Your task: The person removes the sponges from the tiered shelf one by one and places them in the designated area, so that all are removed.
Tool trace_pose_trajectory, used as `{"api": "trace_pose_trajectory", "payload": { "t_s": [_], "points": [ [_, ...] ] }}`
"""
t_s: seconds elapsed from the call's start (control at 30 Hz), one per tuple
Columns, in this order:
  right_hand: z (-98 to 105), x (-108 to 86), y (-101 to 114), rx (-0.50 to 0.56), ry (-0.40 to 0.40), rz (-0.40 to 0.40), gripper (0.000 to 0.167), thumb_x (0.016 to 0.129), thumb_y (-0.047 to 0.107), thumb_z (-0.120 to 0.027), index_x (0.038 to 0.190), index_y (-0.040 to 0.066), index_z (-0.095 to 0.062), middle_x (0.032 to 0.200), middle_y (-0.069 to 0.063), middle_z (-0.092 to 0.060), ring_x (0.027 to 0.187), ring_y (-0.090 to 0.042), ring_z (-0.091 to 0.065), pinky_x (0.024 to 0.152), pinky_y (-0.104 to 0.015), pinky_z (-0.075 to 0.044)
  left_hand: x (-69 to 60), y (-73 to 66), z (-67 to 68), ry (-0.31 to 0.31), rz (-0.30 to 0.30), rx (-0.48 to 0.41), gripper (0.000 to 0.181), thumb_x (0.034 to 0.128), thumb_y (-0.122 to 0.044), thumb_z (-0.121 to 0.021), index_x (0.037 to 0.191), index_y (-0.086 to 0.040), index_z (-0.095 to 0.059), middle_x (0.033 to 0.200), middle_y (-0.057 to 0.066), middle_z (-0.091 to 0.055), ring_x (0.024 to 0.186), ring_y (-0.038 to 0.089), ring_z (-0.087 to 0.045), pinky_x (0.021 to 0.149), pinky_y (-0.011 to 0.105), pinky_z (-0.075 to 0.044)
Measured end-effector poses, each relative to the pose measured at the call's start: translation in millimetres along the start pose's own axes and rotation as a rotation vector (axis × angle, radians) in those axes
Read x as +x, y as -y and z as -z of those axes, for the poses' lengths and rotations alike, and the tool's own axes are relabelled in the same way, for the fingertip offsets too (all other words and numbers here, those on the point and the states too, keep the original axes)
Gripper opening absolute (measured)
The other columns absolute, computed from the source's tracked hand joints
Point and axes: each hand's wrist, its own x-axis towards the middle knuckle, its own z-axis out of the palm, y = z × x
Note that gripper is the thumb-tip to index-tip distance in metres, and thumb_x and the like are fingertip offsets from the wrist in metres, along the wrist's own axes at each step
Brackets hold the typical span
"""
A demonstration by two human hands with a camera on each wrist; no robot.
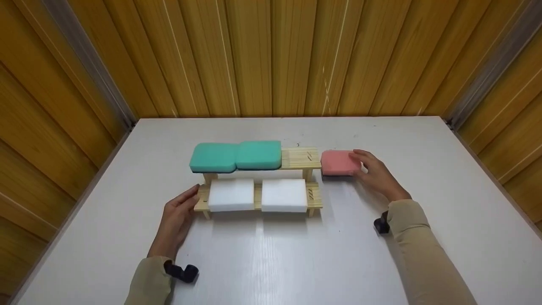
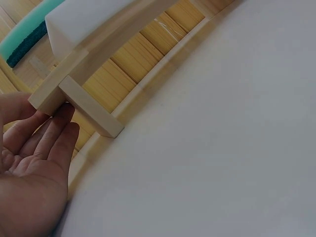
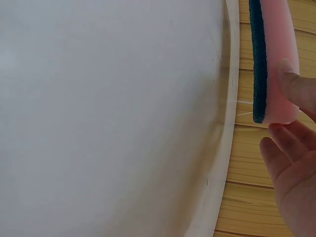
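A small two-tier wooden rack [image 1: 296,157] stands on the table. Side by side on its upper tier lie two teal sponges [image 1: 259,155], dark scouring layer underneath. The lower tier bears two white sponges [image 1: 231,195] with a gap between them. My left hand [image 1: 178,215] grips the left end of the lower tier; in the left wrist view its fingertips [image 2: 64,116] reach under the board end. Just right of the upper tier, my right hand [image 1: 378,176] holds a pink sponge [image 1: 338,162] by its right end, thumb against the pink foam, dark green scouring side [image 3: 258,74] down.
The white table [image 1: 271,267] extends around the rack. Yellow wood-patterned panels [image 1: 254,59] stand behind and on both sides. Each wrist wears a black camera, one by the left sleeve [image 1: 146,275], one by the right sleeve [image 1: 417,224].
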Motion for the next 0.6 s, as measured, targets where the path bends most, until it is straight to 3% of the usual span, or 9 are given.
{"api": "trace_pose_trajectory", "payload": {
  "t_s": [0.6],
  "points": [
    [-1.6,3.5,-0.5,-0.026,0.101,-0.132,0.050,0.096,0.002,-0.054,0.143,-0.005,-0.038,0.153,-0.023,-0.027,0.141,-0.044,-0.027,0.115,-0.055,-0.032,-1.2,-1.6,-1.8,0.007,-0.029,-0.011,0.050,0.0957,-0.003,-0.054,0.144,0.000,-0.040,0.153,0.008,-0.036,0.143,0.018,-0.032,0.104,0.016,-0.044]
  ]
}}
